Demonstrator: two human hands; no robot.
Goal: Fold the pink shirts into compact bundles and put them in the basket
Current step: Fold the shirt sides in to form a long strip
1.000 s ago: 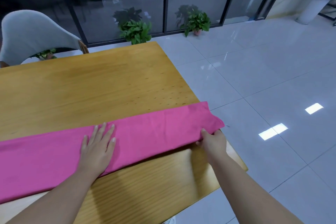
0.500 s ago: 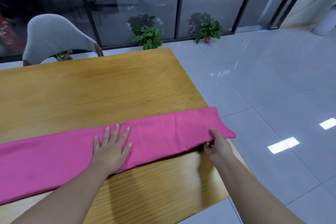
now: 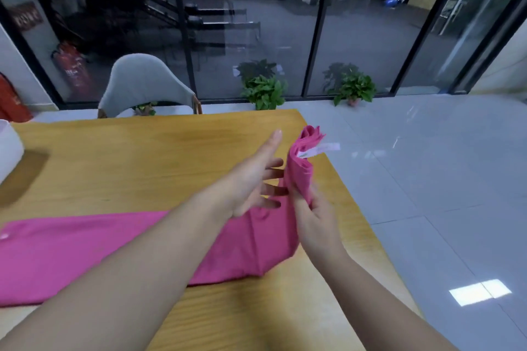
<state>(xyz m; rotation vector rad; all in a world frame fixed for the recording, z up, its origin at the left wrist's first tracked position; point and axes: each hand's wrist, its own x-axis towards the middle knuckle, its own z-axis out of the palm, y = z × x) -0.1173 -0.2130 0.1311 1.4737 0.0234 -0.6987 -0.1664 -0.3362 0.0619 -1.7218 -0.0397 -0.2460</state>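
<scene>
While right hand [image 3: 315, 215] grips raised end of pink shirt [image 3: 119, 248] at frame centre, rest lies across worktop [image 3: 128, 157], lower left; left hand [image 3: 251, 179] released, fingers straight beside bunched end.

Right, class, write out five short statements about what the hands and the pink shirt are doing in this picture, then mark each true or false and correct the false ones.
1. The right hand grips one end of the pink shirt and holds it raised. True.
2. The left hand lies flat on the shirt. False: it is in the air, fingers spread, beside the raised end.
3. The whole shirt is off the table. False: most of it lies on the wood.
4. A grey chair stands behind the table. True.
5. A white tag sticks out of the raised end. True.
</scene>
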